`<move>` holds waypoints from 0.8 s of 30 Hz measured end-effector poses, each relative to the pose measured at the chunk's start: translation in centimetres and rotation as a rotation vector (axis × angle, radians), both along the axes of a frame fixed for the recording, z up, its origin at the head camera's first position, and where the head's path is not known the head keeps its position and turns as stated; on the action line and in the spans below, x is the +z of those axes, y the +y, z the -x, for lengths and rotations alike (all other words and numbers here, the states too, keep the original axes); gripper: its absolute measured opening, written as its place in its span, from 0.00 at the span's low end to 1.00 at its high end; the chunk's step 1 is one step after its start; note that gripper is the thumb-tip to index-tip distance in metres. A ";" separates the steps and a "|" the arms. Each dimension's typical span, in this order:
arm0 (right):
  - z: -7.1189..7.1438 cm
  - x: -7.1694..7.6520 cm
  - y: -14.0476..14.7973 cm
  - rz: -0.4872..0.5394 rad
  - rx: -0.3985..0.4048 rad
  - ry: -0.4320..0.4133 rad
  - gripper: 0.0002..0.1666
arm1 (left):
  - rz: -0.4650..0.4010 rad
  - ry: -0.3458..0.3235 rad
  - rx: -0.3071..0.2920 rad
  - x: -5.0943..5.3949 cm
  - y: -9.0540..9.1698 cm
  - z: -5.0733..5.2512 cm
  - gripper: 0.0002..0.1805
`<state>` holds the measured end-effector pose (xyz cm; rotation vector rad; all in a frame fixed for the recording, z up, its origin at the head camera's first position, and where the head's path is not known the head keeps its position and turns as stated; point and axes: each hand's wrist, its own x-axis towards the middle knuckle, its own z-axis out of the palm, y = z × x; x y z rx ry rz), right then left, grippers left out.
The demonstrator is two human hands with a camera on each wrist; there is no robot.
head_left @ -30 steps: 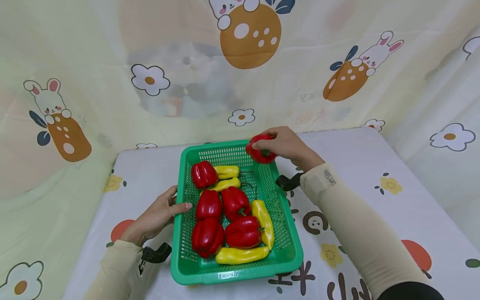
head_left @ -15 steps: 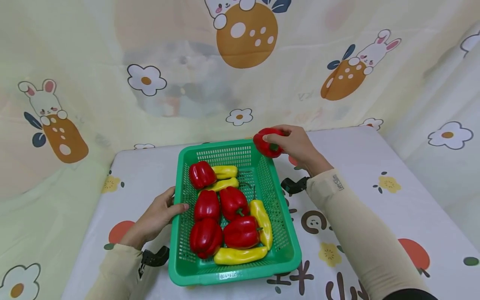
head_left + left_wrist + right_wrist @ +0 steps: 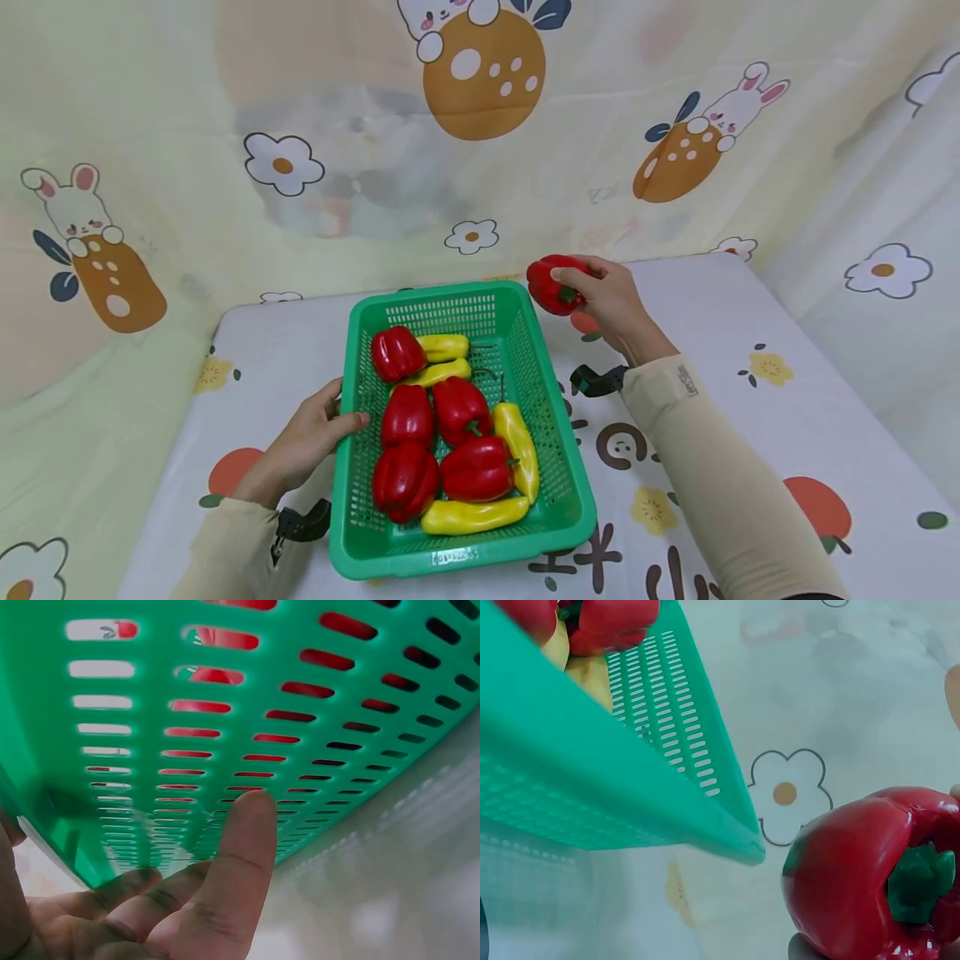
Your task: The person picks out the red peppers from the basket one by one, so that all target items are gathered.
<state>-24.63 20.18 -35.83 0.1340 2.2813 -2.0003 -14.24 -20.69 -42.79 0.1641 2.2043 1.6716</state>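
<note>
Beyond the far right corner of the green plastic basket (image 3: 576, 467), my right hand (image 3: 617, 304) holds a red bell pepper (image 3: 551, 285) up in the air. Its green stem faces the camera in the right wrist view, where the pepper (image 3: 847, 870) fills the lower right. My left hand (image 3: 303, 437) grips the basket's left side, thumb over the rim. In the left wrist view, fingers (image 3: 244, 855) lie against the outside of the slotted wall (image 3: 45, 697). Several red bell peppers (image 3: 476, 469) and several long yellow peppers (image 3: 517, 450) lie inside the basket.
A white patterned cloth (image 3: 712, 417) covers the table. Directly behind the table's far edge hangs a cream curtain (image 3: 360, 242) printed with rabbits and flowers, and it also closes off both sides. Black wrist mounts (image 3: 597, 381) stick out from each sleeve.
My right hand has carried the red bell pepper rightward, from over the basket's far right corner to outside the rim. The left hand keeps its grip; the whole view has shifted slightly.
</note>
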 end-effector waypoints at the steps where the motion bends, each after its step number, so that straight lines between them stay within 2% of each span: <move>1: 0.0 -0.1 0.1 0.009 -0.007 -0.002 0.36 | 0.000 0.000 0.001 0.0 0.0 0.0 0.36; 12: -0.1 -1.9 1.3 0.071 -0.055 -0.024 0.36 | 0.004 0.011 0.006 0.1 0.0 -0.3 0.37; 24: -0.1 -4.2 2.3 0.117 -0.105 -0.084 0.39 | 0.006 0.007 0.011 0.0 0.0 -0.3 0.37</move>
